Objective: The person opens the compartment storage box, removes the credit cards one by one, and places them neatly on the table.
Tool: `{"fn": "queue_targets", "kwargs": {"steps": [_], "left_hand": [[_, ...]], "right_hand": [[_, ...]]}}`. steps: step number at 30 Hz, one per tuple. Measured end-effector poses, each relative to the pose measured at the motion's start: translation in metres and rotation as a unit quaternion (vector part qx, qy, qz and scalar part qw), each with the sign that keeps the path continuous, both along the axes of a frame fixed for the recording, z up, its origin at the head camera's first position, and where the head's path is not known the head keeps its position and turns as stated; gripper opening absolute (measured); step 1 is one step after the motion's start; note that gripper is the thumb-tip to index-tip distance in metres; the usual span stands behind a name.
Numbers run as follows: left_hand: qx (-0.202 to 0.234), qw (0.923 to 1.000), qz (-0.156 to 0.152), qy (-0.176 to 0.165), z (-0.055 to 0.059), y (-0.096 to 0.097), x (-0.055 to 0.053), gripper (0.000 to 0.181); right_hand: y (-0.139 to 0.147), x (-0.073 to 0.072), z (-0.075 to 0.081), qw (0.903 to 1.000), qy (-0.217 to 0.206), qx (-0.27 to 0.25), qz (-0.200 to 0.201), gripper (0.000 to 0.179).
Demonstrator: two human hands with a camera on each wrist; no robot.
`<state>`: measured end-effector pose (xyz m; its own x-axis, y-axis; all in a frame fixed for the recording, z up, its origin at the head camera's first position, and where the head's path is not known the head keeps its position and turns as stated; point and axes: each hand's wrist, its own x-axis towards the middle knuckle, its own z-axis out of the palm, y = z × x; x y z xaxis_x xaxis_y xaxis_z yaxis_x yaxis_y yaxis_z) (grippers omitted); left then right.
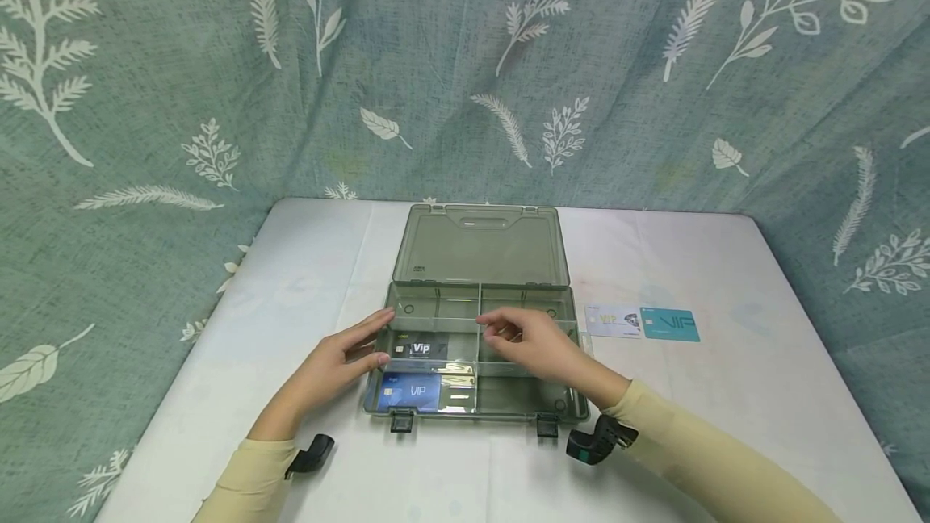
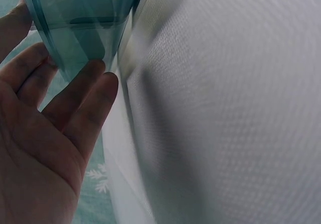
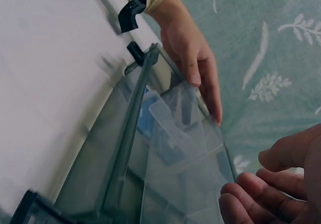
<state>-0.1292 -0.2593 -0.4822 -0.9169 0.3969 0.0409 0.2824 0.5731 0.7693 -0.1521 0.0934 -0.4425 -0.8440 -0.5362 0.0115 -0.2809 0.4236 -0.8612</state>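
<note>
A smoky green plastic divided box [image 1: 534, 394] lies on the table with its lid [image 1: 479, 248] laid back. My left hand [image 1: 337, 366] rests on the box's left edge, fingers mostly straight. My right hand [image 1: 534, 341] hovers over the box near its centre divider. Its fingers are loosely bent, and the right wrist view shows nothing between them. A black Vip card [image 1: 420, 347] lies in the middle left compartment, and a blue VIP card [image 1: 412, 391] in the front left one. Gold-coloured pieces [image 1: 458, 394] show beside them, too small to identify.
Right of the box, a white VIP card [image 1: 613, 321] and a teal VIP card [image 1: 670, 324] lie side by side on the white table [image 1: 726, 418]. Two latches [image 1: 402, 420] stick out from the box's front edge. A patterned green cloth [image 1: 450, 71] hangs behind the table.
</note>
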Motion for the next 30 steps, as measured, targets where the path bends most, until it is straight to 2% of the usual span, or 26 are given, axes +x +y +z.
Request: {"fn": "queue_targets", "kwargs": {"steps": [6, 11, 14, 17, 21, 26, 30], "left_hand": [[-0.009, 0.9997, -0.004, 0.021, -0.001, 0.001, 0.000, 0.067], [-0.012, 0.9996, -0.002, 0.025, -0.001, 0.002, 0.000, 0.066], [-0.009, 0.9996, -0.002, 0.026, 0.000, 0.002, 0.000, 0.066], [-0.003, 0.9997, -0.001, 0.026, 0.001, 0.002, 0.000, 0.065], [0.003, 0.9997, 0.001, 0.024, 0.000, 0.001, 0.000, 0.064], [0.001, 0.9999, 0.001, 0.016, -0.002, 0.001, 0.000, 0.065], [0.007, 1.0000, 0.001, 0.005, -0.003, 0.000, 0.000, 0.067]], "right_hand": [[-0.010, -0.001, 0.004, 0.9992, -0.031, -0.019, 0.018, 0.034], [-0.015, -0.005, 0.008, 0.9965, -0.065, -0.033, 0.042, 0.040], [-0.018, -0.007, 0.011, 0.9927, -0.102, -0.040, 0.051, 0.043], [-0.021, -0.011, 0.013, 0.9829, -0.160, -0.070, 0.058, 0.047], [-0.025, -0.016, 0.017, 0.9649, -0.233, -0.094, 0.076, 0.053], [-0.028, -0.019, 0.019, 0.9500, -0.285, -0.080, 0.098, 0.065], [-0.033, -0.021, 0.021, 0.9364, -0.327, -0.091, 0.090, 0.067]]}}
